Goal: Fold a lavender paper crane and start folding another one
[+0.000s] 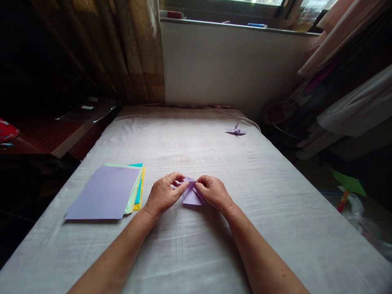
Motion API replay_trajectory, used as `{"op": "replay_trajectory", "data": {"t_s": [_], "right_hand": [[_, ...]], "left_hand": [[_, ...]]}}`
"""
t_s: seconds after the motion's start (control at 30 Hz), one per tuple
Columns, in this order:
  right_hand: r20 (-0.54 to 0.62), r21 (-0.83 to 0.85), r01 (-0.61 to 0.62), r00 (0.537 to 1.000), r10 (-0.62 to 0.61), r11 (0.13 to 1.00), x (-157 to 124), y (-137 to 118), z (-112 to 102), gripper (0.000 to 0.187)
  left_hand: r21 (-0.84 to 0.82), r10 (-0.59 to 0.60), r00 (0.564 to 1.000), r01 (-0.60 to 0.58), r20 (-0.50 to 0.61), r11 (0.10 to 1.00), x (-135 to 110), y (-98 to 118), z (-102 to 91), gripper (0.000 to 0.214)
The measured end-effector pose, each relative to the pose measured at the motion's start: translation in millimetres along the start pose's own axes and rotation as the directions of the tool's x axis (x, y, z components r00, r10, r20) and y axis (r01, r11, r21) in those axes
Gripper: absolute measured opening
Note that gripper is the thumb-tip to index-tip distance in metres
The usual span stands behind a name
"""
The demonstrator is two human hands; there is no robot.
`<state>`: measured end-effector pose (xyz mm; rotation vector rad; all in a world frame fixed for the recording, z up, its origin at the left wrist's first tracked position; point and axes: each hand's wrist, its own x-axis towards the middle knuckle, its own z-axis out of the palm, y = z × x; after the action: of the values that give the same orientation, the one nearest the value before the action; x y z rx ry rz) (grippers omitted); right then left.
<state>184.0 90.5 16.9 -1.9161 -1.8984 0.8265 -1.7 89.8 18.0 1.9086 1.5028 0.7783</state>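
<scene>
Cloth (275, 228), pale and creased, covering the long flat surface from the near edge up to the white wall (229, 65). Hanging at the far left, a brown patterned curtain (134, 49); hanging along the right side, pale garments (352, 102).

Lying flat on the cloth at the left, near the left wrist, a stack of coloured sheets (104, 192): lilac on top, with green, teal and yellow edges showing along its right side.

Reaching in from the bottom, two bare forearms, meeting over the middle of the cloth. Left hand (162, 195) resting on the cloth just right of the stack without touching it, fingers curled, thumb and forefinger closing on the left upper edge of the purple fold (191, 197). Right hand (214, 192) sitting opposite, fingers bent and bunched together, tips pinching the top right flap of the same paper.

Lying between the two hands, flat on the cloth, that purple fold: a small pointed shape, lower part showing bare, upper part hidden under the fingertips.

Standing well apart, far up the cloth and to the right, a small purple paper crane (235, 131), wings spreading outward.
</scene>
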Motion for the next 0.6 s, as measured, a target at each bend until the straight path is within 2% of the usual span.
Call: {"op": "replay_trajectory", "data": {"t_s": [0.1,0.17,0.27,0.4,0.47,0.5,0.57,0.6], "right_hand": [[-0.031,-0.035,-0.041,0.999,0.040,0.999,2.5,2.3,-0.7,0.018],[-0.050,-0.067,-0.063,0.997,0.059,0.996,2.8,2.3,-0.2,0.019],[-0.076,-0.176,-0.074,0.995,0.061,0.982,1.3,0.4,1.4,0.025],[-0.106,-0.303,-0.078,0.993,0.047,0.950,-2.2,-0.5,1.8,0.032],[-0.122,-0.298,-0.012,0.992,-0.025,0.954,-2.6,2.0,1.3,0.037],[-0.136,-0.284,0.062,0.985,-0.104,0.957,-2.1,3.9,1.2,0.041],[-0.176,-0.238,0.253,0.939,-0.297,0.938,0.1,8.4,2.2,0.043],[-0.192,-0.207,0.337,0.906,-0.376,0.918,1.6,10.5,3.4,0.037]], "left_hand": [[-0.080,-0.023,0.999,0.026,0.035,0.996,3.5,-7.0,-4.3,0.034],[-0.073,-0.038,0.996,0.044,0.087,0.996,3.2,-7.9,-6.8,0.034],[0.067,-0.031,0.987,0.021,0.156,0.998,-1.3,-2.0,-7.0,0.031],[0.261,0.049,0.986,-0.090,0.159,0.961,-8.8,9.7,-1.4,0.036],[0.310,0.063,0.987,-0.106,0.146,0.945,-10.4,12.8,1.1,0.029],[0.321,0.060,0.989,-0.101,0.137,0.942,-10.6,13.3,1.7,0.023],[0.319,0.044,0.991,-0.082,0.124,0.944,-10.0,12.8,1.3,0.015],[0.312,0.037,0.992,-0.073,0.119,0.947,-9.4,12.0,0.5,0.012]]}}
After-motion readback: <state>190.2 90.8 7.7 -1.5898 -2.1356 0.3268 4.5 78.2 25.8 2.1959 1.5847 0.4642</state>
